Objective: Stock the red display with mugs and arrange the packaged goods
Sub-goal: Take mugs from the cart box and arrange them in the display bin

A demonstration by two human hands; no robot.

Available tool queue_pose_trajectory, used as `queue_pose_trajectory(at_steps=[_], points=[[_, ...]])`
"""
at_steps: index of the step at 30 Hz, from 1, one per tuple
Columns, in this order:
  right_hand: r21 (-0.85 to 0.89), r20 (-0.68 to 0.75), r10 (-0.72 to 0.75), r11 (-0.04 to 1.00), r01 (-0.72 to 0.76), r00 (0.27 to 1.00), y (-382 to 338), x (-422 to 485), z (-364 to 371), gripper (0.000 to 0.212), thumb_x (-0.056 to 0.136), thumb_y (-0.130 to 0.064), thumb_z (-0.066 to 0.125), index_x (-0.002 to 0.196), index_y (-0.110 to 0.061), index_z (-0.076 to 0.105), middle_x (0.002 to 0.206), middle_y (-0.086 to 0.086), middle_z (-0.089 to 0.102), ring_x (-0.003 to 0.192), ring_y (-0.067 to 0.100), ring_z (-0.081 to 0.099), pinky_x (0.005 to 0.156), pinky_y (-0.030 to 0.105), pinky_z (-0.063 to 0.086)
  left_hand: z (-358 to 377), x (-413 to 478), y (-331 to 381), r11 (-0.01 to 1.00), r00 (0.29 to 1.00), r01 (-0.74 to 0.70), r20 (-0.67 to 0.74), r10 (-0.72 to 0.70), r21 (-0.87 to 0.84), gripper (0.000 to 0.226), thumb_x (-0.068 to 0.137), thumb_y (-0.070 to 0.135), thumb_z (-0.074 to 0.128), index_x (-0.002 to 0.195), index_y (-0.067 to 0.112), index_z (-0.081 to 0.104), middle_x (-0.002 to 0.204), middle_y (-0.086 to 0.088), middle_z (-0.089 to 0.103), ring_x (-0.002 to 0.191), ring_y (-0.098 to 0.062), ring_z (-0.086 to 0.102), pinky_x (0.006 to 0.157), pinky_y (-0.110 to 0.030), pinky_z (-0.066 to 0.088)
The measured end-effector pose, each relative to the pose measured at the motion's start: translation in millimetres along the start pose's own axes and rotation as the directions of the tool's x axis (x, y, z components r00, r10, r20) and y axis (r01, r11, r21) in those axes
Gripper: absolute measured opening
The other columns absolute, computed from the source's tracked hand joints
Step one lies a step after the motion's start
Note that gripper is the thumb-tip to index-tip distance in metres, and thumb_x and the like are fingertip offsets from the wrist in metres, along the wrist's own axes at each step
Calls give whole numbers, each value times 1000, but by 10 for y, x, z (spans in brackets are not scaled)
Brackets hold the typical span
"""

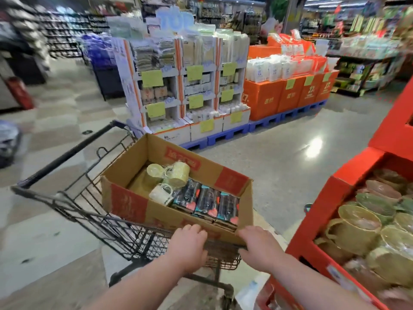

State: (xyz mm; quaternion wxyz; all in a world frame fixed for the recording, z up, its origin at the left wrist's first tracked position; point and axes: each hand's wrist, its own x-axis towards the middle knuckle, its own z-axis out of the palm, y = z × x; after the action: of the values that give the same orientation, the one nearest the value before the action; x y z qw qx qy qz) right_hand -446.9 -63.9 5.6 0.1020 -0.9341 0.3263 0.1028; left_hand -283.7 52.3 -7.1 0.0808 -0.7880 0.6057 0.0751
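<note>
While both hands hold the stock, step: bringing the carton (223, 175) alongside the red display (330, 209); unloading not yet begun, I judge.
Left hand (190, 247): fingers (194, 229) pressed together, curled over the carton's near rim.
Right hand (259, 247): fingers (247, 231) curled on the near right corner, gripping it.
Carton: on the wire trolley (89, 211), at 12 o'clock.
Mugs (176, 173): yellow and white, loose at the carton's 11 o'clock.
Packaged goods (209, 202): three dark packs in a row at its 4 o'clock.
Red display: at 3 o'clock, just beside the trolley, holding wrapped mugs (357, 229).
Next: release the rim, reach in, lift one mug, swing it right.
</note>
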Motion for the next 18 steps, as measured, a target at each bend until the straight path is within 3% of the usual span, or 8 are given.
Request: queue_pose_trajectory(at_steps=[8,18], points=[[69,19,-33,997,32,999,-846,526,208,43,87,-33,49,130,-27,50,128,-1,53,121,23,47,101,36,41,255,-230,-1039,992,995,95,13,-95,-78,36,91,37,45,121,17,50,124,-3,48,119,-25,43,101,-39,36],[89,68,-12,996,6,998,-1130,925,164,47,90,-33,51,136,-26,46,136,-1,49,125,21,46,104,33,40,367,-216,-1464,985,993,115,-12,-118,-128,39,92,40,43,124,18,49,126,-2,48,119,-24,45,102,-39,39]])
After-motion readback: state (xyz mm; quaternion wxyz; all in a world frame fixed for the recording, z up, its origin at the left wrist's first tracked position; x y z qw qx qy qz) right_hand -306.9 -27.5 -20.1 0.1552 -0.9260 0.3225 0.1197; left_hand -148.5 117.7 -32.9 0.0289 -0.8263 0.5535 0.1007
